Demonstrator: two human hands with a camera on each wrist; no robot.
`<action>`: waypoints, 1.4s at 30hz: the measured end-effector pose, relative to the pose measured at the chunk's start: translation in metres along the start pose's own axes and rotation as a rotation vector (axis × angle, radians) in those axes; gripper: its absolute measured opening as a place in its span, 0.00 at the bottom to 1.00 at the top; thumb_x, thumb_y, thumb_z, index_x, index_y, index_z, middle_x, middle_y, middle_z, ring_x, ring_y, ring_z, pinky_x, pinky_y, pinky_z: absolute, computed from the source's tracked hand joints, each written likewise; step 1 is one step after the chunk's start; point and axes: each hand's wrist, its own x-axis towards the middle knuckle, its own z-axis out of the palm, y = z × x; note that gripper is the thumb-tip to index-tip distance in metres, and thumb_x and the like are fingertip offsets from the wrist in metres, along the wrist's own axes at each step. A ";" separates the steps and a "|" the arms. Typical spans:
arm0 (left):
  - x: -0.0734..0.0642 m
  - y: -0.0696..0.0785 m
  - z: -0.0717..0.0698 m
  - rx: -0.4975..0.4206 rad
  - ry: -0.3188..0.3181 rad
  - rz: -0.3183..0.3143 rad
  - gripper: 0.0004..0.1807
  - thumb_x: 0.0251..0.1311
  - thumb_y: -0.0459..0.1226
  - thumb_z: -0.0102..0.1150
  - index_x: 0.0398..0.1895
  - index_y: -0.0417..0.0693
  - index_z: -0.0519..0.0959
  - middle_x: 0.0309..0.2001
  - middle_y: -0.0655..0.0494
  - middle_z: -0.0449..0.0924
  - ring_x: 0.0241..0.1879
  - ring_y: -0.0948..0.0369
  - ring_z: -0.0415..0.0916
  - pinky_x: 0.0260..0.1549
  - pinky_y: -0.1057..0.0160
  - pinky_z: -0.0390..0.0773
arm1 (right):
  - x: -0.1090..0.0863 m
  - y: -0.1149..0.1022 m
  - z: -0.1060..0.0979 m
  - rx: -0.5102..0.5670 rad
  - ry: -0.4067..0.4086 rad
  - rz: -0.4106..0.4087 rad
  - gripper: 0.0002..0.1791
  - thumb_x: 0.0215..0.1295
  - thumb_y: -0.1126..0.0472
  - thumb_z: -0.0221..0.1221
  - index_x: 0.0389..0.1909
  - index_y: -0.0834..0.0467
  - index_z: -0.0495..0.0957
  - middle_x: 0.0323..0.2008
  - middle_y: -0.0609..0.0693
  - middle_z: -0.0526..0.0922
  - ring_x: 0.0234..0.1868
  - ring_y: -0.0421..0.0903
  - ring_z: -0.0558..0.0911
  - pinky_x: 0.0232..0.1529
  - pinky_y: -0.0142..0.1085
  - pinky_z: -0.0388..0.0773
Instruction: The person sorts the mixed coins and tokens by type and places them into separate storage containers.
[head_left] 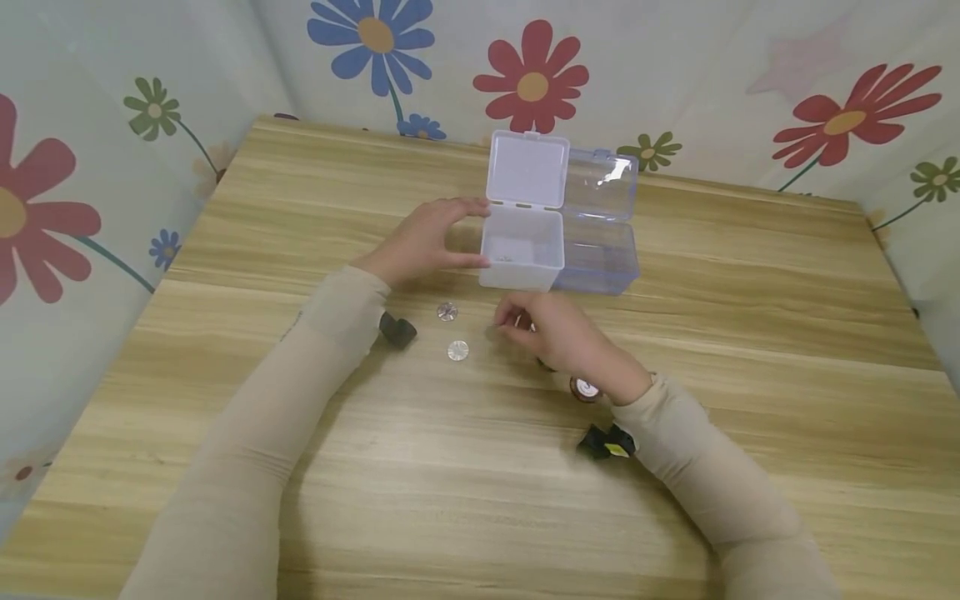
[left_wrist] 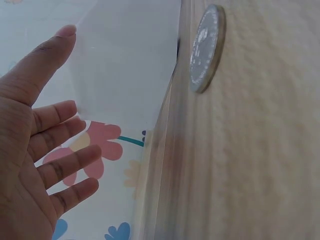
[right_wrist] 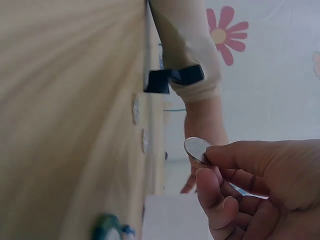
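Observation:
My right hand (head_left: 558, 329) pinches a silver coin (right_wrist: 198, 149) between thumb and fingertips, in front of a white plastic box (head_left: 521, 275) whose lid (head_left: 528, 169) is raised. My left hand (head_left: 420, 242) is at the box's left side, its fingers fairly straight and spread. Its thumb reaches the front left corner, and a fingertip the back one. Small items (head_left: 504, 258) show on the box's floor. On the table between the hands lie two silver coins, one nearer the box (head_left: 447, 312) and another closer to me (head_left: 457, 350).
A clear bluish box (head_left: 600, 258), lid (head_left: 600, 185) also up, stands against the white box's right side. Beside the right wrist lies a dark-rimmed round piece (head_left: 585, 388); another is mostly hidden under the hand. A flowered curtain (head_left: 697, 75) hangs behind the wooden table (head_left: 465, 500).

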 end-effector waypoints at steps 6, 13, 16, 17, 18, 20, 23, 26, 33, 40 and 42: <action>-0.002 -0.001 0.001 -0.002 0.006 -0.005 0.42 0.51 0.53 0.69 0.67 0.48 0.67 0.71 0.53 0.64 0.72 0.54 0.58 0.73 0.51 0.56 | 0.009 0.004 -0.020 0.044 0.050 0.005 0.03 0.64 0.64 0.60 0.34 0.61 0.78 0.32 0.53 0.84 0.33 0.46 0.80 0.35 0.34 0.77; -0.001 0.000 0.000 0.001 0.005 -0.001 0.42 0.51 0.54 0.68 0.68 0.49 0.67 0.71 0.54 0.64 0.72 0.55 0.58 0.73 0.52 0.56 | 0.021 0.012 -0.037 0.043 0.081 0.041 0.04 0.65 0.64 0.59 0.35 0.61 0.78 0.32 0.55 0.81 0.33 0.47 0.77 0.35 0.33 0.73; 0.000 0.000 0.000 0.002 0.006 0.004 0.42 0.51 0.54 0.68 0.68 0.49 0.67 0.71 0.54 0.64 0.72 0.55 0.58 0.73 0.52 0.56 | 0.027 0.015 -0.042 0.047 0.089 0.053 0.04 0.65 0.64 0.59 0.36 0.62 0.78 0.32 0.55 0.80 0.33 0.47 0.75 0.34 0.32 0.71; 0.000 0.000 0.000 0.002 0.008 0.005 0.42 0.51 0.55 0.68 0.68 0.49 0.67 0.71 0.55 0.64 0.72 0.55 0.58 0.73 0.52 0.56 | 0.029 0.016 -0.043 0.051 0.092 0.058 0.04 0.65 0.65 0.59 0.36 0.63 0.78 0.32 0.56 0.80 0.33 0.47 0.74 0.34 0.31 0.71; 0.000 0.000 0.000 0.001 0.009 0.006 0.42 0.51 0.55 0.68 0.68 0.49 0.67 0.71 0.55 0.64 0.72 0.55 0.58 0.73 0.52 0.57 | 0.031 0.016 -0.045 0.056 0.097 0.060 0.05 0.65 0.64 0.58 0.36 0.63 0.78 0.33 0.56 0.80 0.32 0.47 0.75 0.33 0.31 0.71; 0.000 0.000 0.000 -0.001 0.008 0.006 0.42 0.51 0.54 0.68 0.68 0.49 0.67 0.71 0.55 0.64 0.72 0.55 0.58 0.73 0.52 0.57 | 0.034 0.018 -0.048 0.057 0.109 0.071 0.05 0.65 0.64 0.58 0.37 0.63 0.78 0.33 0.56 0.80 0.31 0.47 0.75 0.32 0.31 0.72; 0.000 -0.001 0.000 -0.001 0.004 0.003 0.42 0.51 0.54 0.68 0.68 0.49 0.67 0.71 0.55 0.64 0.72 0.55 0.58 0.73 0.52 0.57 | 0.039 0.021 -0.051 0.077 0.126 0.103 0.06 0.66 0.63 0.58 0.38 0.63 0.78 0.34 0.57 0.80 0.30 0.48 0.76 0.31 0.31 0.73; 0.000 -0.001 0.000 0.002 -0.003 -0.002 0.42 0.51 0.54 0.68 0.68 0.49 0.67 0.72 0.55 0.63 0.72 0.55 0.58 0.73 0.52 0.57 | 0.045 0.024 -0.054 0.083 0.149 0.141 0.06 0.65 0.63 0.59 0.40 0.62 0.78 0.35 0.57 0.80 0.31 0.48 0.76 0.32 0.30 0.74; 0.000 -0.001 0.000 0.005 -0.014 -0.013 0.42 0.51 0.55 0.68 0.68 0.48 0.66 0.72 0.55 0.63 0.73 0.55 0.58 0.73 0.53 0.56 | 0.059 0.033 -0.058 0.038 0.156 0.165 0.07 0.66 0.62 0.59 0.39 0.62 0.78 0.36 0.57 0.81 0.31 0.47 0.77 0.31 0.28 0.73; -0.001 -0.002 0.000 0.005 -0.009 -0.004 0.42 0.52 0.55 0.68 0.68 0.48 0.67 0.72 0.55 0.63 0.72 0.55 0.58 0.73 0.53 0.56 | 0.072 0.036 -0.058 -0.031 0.088 0.184 0.06 0.65 0.63 0.59 0.37 0.62 0.79 0.35 0.57 0.82 0.32 0.48 0.79 0.31 0.29 0.73; -0.001 -0.002 0.000 0.005 -0.008 -0.001 0.42 0.51 0.55 0.68 0.68 0.48 0.67 0.72 0.55 0.62 0.72 0.55 0.58 0.73 0.53 0.56 | 0.076 0.036 -0.057 -0.060 0.074 0.185 0.06 0.65 0.63 0.59 0.37 0.62 0.79 0.35 0.57 0.82 0.33 0.48 0.78 0.31 0.30 0.73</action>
